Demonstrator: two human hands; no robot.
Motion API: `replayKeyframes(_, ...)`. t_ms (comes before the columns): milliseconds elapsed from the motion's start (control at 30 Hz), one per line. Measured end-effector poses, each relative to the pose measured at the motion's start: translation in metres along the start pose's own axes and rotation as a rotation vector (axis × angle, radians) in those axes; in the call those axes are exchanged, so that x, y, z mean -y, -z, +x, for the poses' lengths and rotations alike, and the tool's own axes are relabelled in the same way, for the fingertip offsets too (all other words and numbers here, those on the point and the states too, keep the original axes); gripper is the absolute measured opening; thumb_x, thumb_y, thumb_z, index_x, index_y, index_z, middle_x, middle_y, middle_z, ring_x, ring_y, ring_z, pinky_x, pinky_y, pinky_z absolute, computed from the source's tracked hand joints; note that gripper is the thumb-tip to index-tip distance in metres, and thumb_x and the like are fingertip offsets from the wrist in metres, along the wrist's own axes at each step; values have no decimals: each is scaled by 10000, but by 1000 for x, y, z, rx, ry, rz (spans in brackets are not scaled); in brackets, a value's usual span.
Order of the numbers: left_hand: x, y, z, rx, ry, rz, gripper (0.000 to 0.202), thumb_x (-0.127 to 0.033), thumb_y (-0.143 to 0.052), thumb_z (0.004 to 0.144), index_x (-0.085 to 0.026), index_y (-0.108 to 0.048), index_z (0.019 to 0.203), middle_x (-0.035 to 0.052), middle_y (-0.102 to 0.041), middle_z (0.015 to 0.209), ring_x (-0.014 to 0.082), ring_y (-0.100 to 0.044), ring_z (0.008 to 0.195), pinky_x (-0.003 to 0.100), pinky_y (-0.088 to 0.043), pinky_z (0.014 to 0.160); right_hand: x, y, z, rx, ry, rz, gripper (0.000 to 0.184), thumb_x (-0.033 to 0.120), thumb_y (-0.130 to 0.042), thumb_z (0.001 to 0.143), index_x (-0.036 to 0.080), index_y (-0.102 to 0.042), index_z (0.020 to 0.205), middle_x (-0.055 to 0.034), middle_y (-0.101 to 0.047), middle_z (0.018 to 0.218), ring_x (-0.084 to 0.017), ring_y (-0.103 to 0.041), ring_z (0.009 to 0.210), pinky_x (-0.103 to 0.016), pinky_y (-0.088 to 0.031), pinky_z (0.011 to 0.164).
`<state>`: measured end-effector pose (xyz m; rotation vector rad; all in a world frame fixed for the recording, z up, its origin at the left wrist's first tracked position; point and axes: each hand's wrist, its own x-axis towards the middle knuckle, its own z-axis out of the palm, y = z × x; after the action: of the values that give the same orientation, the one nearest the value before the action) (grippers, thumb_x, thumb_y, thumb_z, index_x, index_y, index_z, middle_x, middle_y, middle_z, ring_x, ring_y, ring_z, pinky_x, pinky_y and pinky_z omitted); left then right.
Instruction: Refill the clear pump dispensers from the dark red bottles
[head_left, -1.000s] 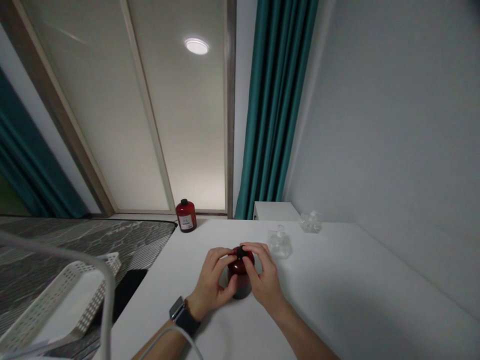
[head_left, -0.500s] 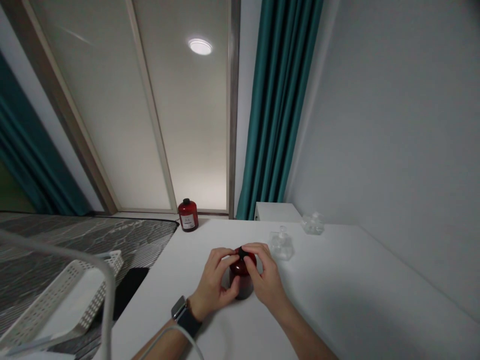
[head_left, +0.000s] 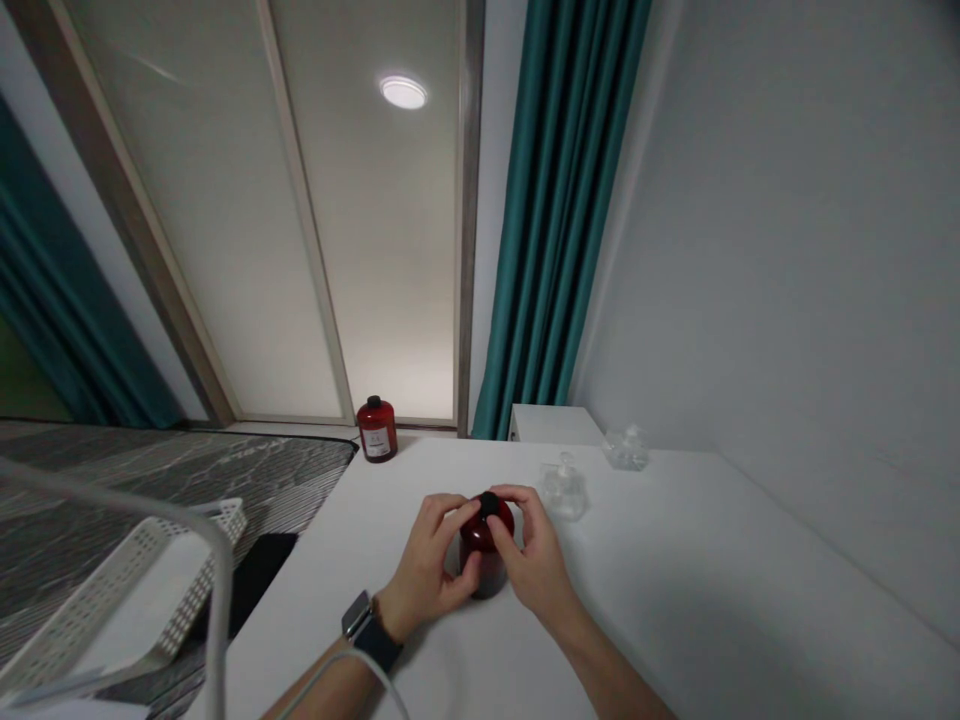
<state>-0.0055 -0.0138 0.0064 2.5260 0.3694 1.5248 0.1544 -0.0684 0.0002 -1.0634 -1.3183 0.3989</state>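
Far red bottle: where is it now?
In the head view, the far red bottle stands at the back left corner of the white table, left of the teal curtain, beyond the other red bottle between the left hand and right hand.

On the table, a bottle stood centrally, with glass bottles behind it to the right and a basket beyond the left edge.
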Motion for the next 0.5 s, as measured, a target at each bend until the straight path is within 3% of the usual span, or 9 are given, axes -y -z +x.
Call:
replayKeyframes(267,1,-1,-1,7,12,4,555,-114,-546,825,-201,-452,1366,121,-551,1131,260,-549,1021,407,-525,845,-4,0,-2,26,-47,38,412,203,-561,918,272,-494,1318,-67,-622,1201,-219,-586,1158,-431,-418,1075)
replayKeyframes(500,0,0,-1,10,10,3,532,-118,-546,832,-199,-458,1350,124,-549,1143,260,-544,1030,411,-525,847,-5,1,-3,35,-53,36,439,233,-567,923,279,-483,1351,-71,-619,1208,-222,-588,1166,-442,-417,1086)
